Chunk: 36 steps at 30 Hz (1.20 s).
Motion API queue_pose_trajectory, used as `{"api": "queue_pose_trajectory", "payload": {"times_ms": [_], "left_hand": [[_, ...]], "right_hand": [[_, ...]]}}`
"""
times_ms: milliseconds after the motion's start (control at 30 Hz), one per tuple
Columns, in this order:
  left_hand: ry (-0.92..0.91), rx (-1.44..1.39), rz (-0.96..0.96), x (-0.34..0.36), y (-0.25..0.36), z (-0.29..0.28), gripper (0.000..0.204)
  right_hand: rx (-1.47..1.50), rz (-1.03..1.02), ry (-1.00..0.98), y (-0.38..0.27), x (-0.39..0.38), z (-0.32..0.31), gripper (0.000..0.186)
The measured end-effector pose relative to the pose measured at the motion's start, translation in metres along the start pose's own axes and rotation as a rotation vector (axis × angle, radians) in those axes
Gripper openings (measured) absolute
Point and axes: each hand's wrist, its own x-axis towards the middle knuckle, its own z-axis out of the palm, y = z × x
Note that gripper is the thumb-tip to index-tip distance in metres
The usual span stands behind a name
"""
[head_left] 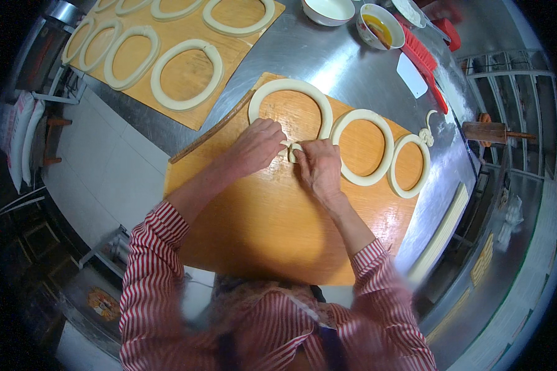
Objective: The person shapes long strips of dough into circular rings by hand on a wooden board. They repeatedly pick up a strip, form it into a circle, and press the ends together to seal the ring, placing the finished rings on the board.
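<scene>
A pale dough ring [291,85] lies on the wooden board [254,222], its near ends meeting between my hands. My left hand [263,145] is closed on the left end of the dough. Just to its right, my right hand [320,167] pinches the other end with thumb and fingers, where a short flattened flap shows. Fingers partly hide the join. Beside this ring on the right lie a second dough ring [361,115] and a smaller-looking third ring [408,193], both closed.
At upper left, another wooden board [229,65] bears several dough rings. On the metal table [278,55] are a white bowl [328,11], a bowl of yellow liquid [380,28], a red brush [419,52], a white scraper [411,75] and a dough scrap [426,136]. A rolling pin [492,132] is farther right.
</scene>
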Motion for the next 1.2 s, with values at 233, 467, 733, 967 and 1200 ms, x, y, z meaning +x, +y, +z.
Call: {"api": "queue_pose_trajectory", "payload": {"times_ms": [233, 467, 733, 967, 1200], "left_hand": [[0.133, -0.064, -0.042, -0.003, 0.001, 0.009, 0.016], [0.211, -0.081, -0.017, -0.005, 0.002, 0.011, 0.013], [0.149, -0.109, -0.026, -0.006, -0.002, 0.016, 0.019], [0.065, -0.104, -0.043, -0.008, -0.006, 0.004, 0.034], [-0.026, -0.15, -0.092, -0.009, -0.011, -0.002, 0.041]], "right_hand": [[-0.014, 0.115, 0.034, -0.007, 0.001, 0.008, 0.013], [0.016, 0.094, 0.062, -0.008, -0.001, 0.015, 0.014], [-0.009, 0.0, 0.065, -0.01, 0.0, 0.016, 0.019], [0.07, 0.062, -0.057, -0.012, 0.006, -0.001, 0.027], [0.04, -0.046, 0.031, -0.005, 0.006, 0.021, 0.023]]}}
